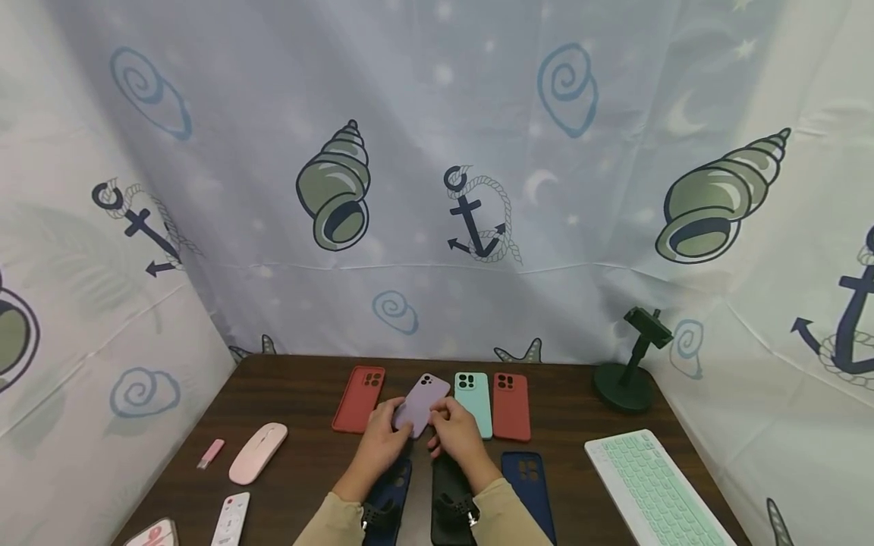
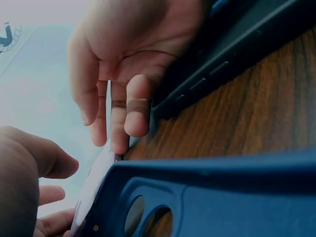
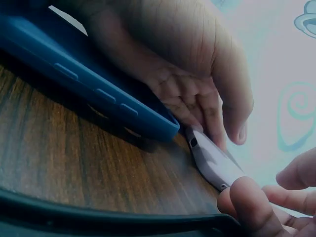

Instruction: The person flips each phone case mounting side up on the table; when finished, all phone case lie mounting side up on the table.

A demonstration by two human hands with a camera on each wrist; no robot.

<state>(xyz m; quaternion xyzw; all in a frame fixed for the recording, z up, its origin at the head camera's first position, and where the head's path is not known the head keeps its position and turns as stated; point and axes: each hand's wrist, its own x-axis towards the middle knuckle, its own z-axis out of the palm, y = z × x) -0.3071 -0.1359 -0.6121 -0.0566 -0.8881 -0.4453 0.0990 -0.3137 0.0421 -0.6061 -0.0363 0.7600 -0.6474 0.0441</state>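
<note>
Both hands hold a light purple phone case [image 1: 423, 402] at the middle of the table, tilted, its camera cutouts toward the far side. My left hand [image 1: 382, 440] grips its left edge, with the thumb near the lower end. On the opposite side my right hand [image 1: 459, 434] pinches the lower right edge; in the left wrist view the right hand [image 2: 133, 54] has the thin edge between its fingers. A dark blue case [image 1: 391, 493] lies under the left wrist, a black case [image 1: 447, 500] under the right one.
Beyond the hands lie a red case [image 1: 358, 400], a mint case [image 1: 474, 402] and another red case [image 1: 512, 409]. A second blue case [image 1: 529, 485] is right of the hands. A keyboard [image 1: 655, 485], dark stand [image 1: 624, 387], mouse [image 1: 258, 453], pink USB stick [image 1: 211, 453] and remote [image 1: 231, 519] flank them.
</note>
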